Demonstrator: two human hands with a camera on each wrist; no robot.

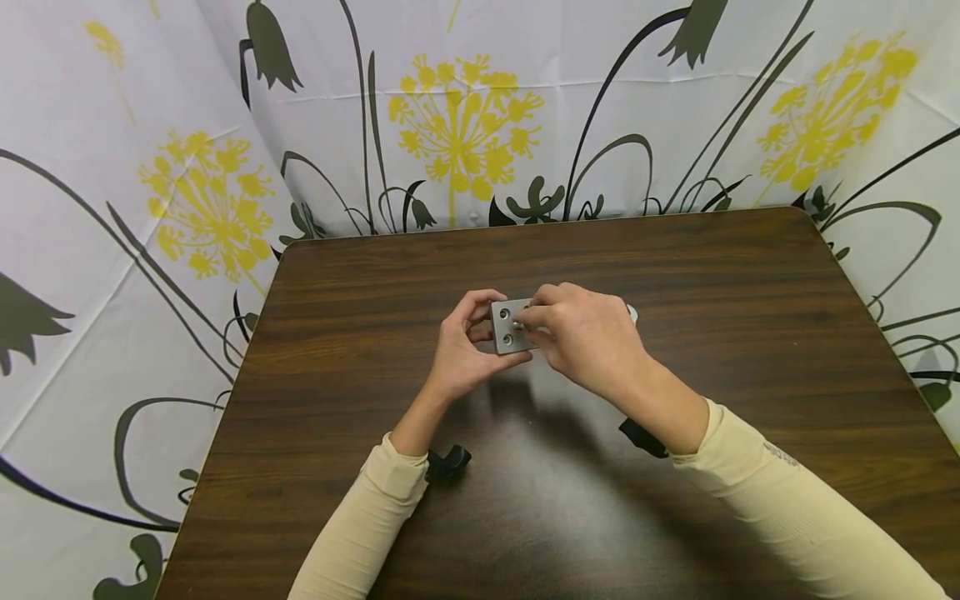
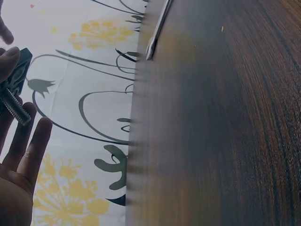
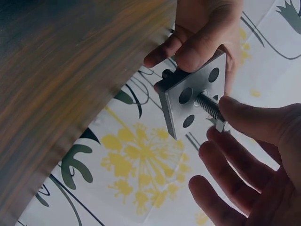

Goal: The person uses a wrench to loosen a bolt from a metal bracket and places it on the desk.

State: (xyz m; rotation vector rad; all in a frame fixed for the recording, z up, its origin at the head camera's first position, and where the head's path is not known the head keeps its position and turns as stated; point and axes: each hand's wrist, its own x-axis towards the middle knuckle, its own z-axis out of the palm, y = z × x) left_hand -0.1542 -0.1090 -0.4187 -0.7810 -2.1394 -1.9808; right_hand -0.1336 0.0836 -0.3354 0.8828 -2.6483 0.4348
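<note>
My left hand (image 1: pixel 459 357) holds a flat grey metal plate (image 1: pixel 498 341) by its edges above the table, with several round holes in its face. In the right wrist view, a threaded bolt (image 3: pixel 207 104) sits in the middle of the plate and stands out from the face. My right hand (image 1: pixel 592 340) pinches the bolt's head end between thumb and forefinger; its other fingers are spread loosely. On the plate's other side, the left wrist view shows a threaded shank (image 2: pixel 17 109) jutting out beside the left fingers.
A dark wood-grain table (image 1: pixel 337 333) lies beneath both hands. A slim metal tool (image 2: pixel 157 32) rests on it, its kind unclear. Behind the table hangs a white floral cloth (image 1: pixel 465 50). Black wrist mounts (image 1: pixel 448 463) show at both cuffs.
</note>
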